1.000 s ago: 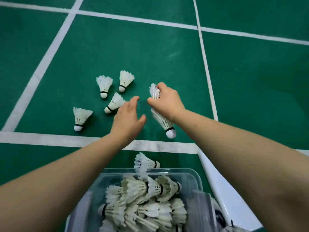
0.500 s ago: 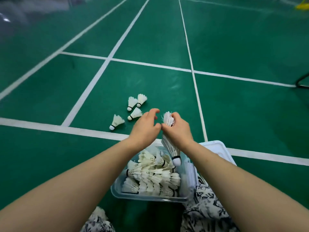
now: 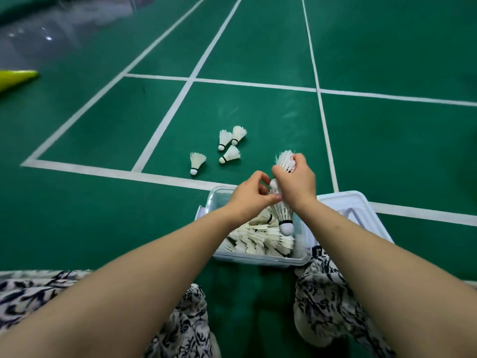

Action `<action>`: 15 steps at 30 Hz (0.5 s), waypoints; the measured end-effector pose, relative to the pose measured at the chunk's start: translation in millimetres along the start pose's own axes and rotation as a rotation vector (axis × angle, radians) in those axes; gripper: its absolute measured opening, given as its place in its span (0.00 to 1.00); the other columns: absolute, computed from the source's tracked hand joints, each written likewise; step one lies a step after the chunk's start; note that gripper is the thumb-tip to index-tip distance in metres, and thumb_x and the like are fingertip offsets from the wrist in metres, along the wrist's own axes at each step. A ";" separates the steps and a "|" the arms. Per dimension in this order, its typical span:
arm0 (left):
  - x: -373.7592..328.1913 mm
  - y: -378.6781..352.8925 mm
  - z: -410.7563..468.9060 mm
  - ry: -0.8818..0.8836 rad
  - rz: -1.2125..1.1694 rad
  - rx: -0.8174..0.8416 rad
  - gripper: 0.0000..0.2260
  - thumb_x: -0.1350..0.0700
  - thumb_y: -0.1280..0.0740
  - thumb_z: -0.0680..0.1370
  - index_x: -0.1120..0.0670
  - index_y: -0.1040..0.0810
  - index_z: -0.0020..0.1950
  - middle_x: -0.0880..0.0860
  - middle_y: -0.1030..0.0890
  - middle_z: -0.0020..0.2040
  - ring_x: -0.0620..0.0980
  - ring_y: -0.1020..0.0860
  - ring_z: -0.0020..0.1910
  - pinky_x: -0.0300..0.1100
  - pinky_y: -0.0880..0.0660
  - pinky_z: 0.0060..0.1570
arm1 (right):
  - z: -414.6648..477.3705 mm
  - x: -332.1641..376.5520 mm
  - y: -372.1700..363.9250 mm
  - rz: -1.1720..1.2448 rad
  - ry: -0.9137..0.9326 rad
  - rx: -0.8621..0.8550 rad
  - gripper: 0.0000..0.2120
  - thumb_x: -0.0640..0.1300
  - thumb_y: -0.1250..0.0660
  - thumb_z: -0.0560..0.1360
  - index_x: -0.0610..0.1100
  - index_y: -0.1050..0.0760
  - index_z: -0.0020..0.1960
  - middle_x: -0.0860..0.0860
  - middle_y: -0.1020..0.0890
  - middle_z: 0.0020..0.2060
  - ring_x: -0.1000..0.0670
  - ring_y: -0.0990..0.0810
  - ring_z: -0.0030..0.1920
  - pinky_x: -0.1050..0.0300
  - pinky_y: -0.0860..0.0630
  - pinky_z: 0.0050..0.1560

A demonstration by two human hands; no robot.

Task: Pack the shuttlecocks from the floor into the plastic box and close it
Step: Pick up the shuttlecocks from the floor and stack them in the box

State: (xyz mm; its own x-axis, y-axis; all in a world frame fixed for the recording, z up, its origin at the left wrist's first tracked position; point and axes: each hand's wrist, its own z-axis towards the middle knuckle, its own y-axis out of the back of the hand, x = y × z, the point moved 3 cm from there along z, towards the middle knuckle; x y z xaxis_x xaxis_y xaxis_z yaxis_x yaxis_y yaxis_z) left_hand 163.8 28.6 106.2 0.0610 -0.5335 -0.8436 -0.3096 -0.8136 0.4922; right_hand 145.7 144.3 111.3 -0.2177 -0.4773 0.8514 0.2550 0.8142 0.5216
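Observation:
My right hand (image 3: 296,184) grips a nested stack of white shuttlecocks (image 3: 284,215), cork end pointing down, over the clear plastic box (image 3: 258,258). The box holds several shuttlecocks in a heap. My left hand (image 3: 251,195) meets the right one above the box, and its fingers pinch at the middle of the stack. Several loose shuttlecocks (image 3: 228,148) lie on the green floor beyond the box. The white lid (image 3: 348,210) lies right of the box.
White court lines cross the green floor (image 3: 258,112). A yellow object (image 3: 15,78) lies at the far left edge. My knees in patterned black-and-white trousers (image 3: 317,301) flank the near side of the box.
Both hands drew back from the floor to over the box, the right carrying the stack. The left hand came from beside the floor shuttlecocks to the stack. The camera rose and pulled back.

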 end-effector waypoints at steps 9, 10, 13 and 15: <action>25.4 -2.7 2.4 -0.031 -0.045 -0.143 0.11 0.59 0.30 0.73 0.50 0.31 0.49 0.47 0.26 0.35 0.45 0.29 0.33 0.38 0.32 0.37 | 13.2 -27.6 11.4 -0.022 -0.067 -0.136 0.19 0.46 0.37 0.72 0.44 0.33 0.62 0.47 0.26 0.57 0.47 0.29 0.46 0.58 0.37 0.44; 32.0 1.3 3.9 -0.016 -0.042 -0.193 0.11 0.59 0.31 0.73 0.50 0.31 0.48 0.47 0.26 0.35 0.44 0.29 0.33 0.37 0.32 0.36 | 14.0 -32.4 12.1 -0.023 -0.077 -0.138 0.20 0.46 0.37 0.72 0.43 0.34 0.63 0.47 0.27 0.57 0.47 0.29 0.46 0.58 0.36 0.44; 54.0 16.3 8.9 0.027 -0.014 -0.340 0.09 0.57 0.31 0.74 0.50 0.31 0.47 0.48 0.26 0.35 0.45 0.29 0.33 0.39 0.33 0.34 | 14.9 -44.6 8.1 -0.038 -0.100 -0.120 0.21 0.46 0.38 0.72 0.44 0.34 0.63 0.47 0.28 0.58 0.47 0.28 0.47 0.57 0.35 0.45; 66.6 24.4 11.6 0.050 0.033 -0.416 0.07 0.57 0.33 0.75 0.50 0.30 0.47 0.47 0.27 0.35 0.46 0.29 0.34 0.39 0.33 0.33 | 14.8 -50.6 2.1 -0.048 -0.113 -0.096 0.21 0.47 0.38 0.72 0.44 0.34 0.63 0.47 0.29 0.58 0.47 0.27 0.47 0.55 0.32 0.45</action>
State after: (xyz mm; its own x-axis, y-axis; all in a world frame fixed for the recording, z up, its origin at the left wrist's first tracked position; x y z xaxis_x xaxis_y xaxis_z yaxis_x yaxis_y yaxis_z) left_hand 149.3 -24.1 59.6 0.1069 -0.5634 -0.8192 0.0970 -0.8141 0.5725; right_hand 143.3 175.0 68.4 -0.3353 -0.4702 0.8164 0.3296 0.7532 0.5692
